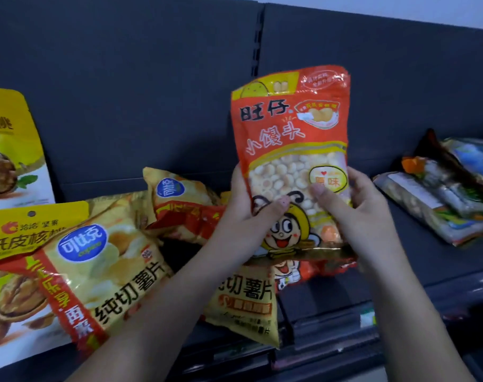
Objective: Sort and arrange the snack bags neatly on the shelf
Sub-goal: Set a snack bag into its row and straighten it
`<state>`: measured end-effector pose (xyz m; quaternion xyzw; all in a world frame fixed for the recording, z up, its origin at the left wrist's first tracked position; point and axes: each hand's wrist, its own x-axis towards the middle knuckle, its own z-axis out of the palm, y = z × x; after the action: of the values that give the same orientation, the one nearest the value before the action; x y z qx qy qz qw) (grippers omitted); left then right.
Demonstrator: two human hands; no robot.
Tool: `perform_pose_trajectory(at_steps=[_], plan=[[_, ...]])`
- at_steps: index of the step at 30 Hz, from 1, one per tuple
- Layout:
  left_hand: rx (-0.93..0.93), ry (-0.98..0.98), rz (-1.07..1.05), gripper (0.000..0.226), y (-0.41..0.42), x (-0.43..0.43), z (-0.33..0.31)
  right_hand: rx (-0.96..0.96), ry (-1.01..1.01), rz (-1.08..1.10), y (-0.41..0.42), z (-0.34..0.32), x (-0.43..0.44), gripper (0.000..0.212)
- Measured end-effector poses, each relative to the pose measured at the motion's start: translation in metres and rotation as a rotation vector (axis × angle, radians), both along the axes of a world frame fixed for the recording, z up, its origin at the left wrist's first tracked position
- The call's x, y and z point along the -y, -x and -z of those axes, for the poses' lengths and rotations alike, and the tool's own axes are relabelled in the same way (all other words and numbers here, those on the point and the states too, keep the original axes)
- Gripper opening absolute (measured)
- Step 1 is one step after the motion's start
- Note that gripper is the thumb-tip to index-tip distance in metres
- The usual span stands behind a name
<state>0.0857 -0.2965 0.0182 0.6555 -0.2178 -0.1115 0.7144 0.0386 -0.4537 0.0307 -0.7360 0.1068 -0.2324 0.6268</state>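
The left hand (243,205) and right hand (356,208) hold the red snack bag (292,139) upright, fingers (276,207) curled round its sides. Next, it likely needs standing on the bare shelf (400,260) at three o'clock.

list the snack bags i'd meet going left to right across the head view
yellow walnut bags → large chip bag → smaller chip bag behind it → red snack bag, gripped by left hand and right hand → pile of flat packs
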Motion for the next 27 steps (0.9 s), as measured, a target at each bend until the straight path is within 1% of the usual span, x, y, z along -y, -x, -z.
perform_pose_trajectory(at_steps=[2,3,5,8,9,10,11,12,17,19,21,24,25,27], plan=[[0.040,-0.090,0.006,0.086,-0.007,0.033,0.003,-0.069,0.082,0.045,-0.006,0.001,0.031,0.041],[0.047,-0.144,0.004,0.090,-0.010,0.049,0.004,-0.116,0.128,0.057,-0.010,0.001,0.046,0.042],[0.074,-0.263,0.005,0.091,-0.016,0.078,0.012,-0.224,0.268,0.074,-0.019,0.003,0.073,0.047],[0.032,-0.477,0.055,0.087,-0.019,0.106,0.028,-0.461,0.615,0.115,-0.031,0.011,0.098,0.040],[0.016,-0.539,0.077,0.085,-0.018,0.111,0.034,-0.556,0.667,0.090,-0.033,0.017,0.101,0.044],[0.015,-0.595,0.092,0.084,-0.017,0.114,0.039,-0.644,0.674,0.046,-0.035,0.023,0.103,0.051],[0.027,-0.629,0.097,0.084,-0.016,0.116,0.043,-0.698,0.661,0.009,-0.037,0.029,0.103,0.055],[0.036,-0.639,0.096,0.084,-0.014,0.117,0.045,-0.712,0.652,-0.012,-0.038,0.034,0.104,0.055],[0.018,-0.636,0.079,0.084,-0.017,0.123,0.041,-0.697,0.645,-0.005,-0.050,0.036,0.109,0.054],[0.014,-0.638,0.073,0.081,-0.017,0.123,0.035,-0.661,0.699,0.047,-0.053,0.038,0.111,0.054],[0.044,-0.590,0.080,0.074,-0.011,0.117,0.028,-0.556,0.830,0.174,-0.051,0.041,0.110,0.054],[0.142,-0.421,0.106,0.057,0.002,0.097,0.015,-0.343,1.035,0.344,-0.043,0.037,0.092,0.044],[0.182,-0.369,0.103,0.052,0.007,0.087,0.009,-0.279,1.075,0.352,-0.041,0.035,0.083,0.042],[0.261,-0.321,0.052,0.050,0.012,0.063,0.002,-0.163,1.097,0.310,-0.038,0.029,0.061,0.041]])
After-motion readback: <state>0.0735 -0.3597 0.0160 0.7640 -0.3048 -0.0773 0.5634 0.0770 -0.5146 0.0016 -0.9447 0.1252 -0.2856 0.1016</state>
